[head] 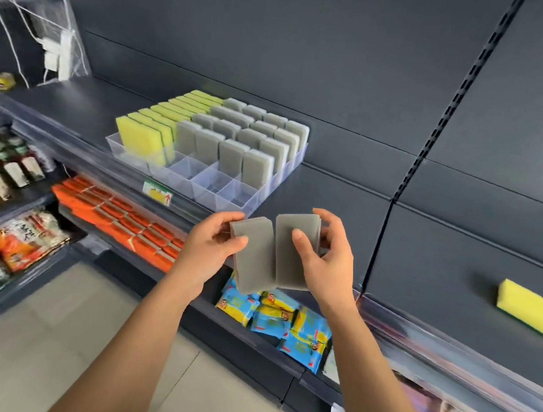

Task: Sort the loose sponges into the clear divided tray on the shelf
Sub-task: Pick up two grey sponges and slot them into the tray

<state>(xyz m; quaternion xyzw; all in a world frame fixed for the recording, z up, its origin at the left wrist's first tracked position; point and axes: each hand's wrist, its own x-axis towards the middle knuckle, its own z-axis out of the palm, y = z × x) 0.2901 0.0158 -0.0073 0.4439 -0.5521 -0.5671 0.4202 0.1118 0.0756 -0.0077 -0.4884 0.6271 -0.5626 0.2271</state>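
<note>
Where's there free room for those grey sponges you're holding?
The clear tray has an empty front row, before the standing grey sponges. Bare shelf lies between tray and the lone yellow sponge. The tray's back rows are packed.

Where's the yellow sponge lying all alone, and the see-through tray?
Lone yellow sponge (531, 306): head view, middle of its yellow face.
Clear tray (224, 197): head view, front wall of an empty compartment.
</note>
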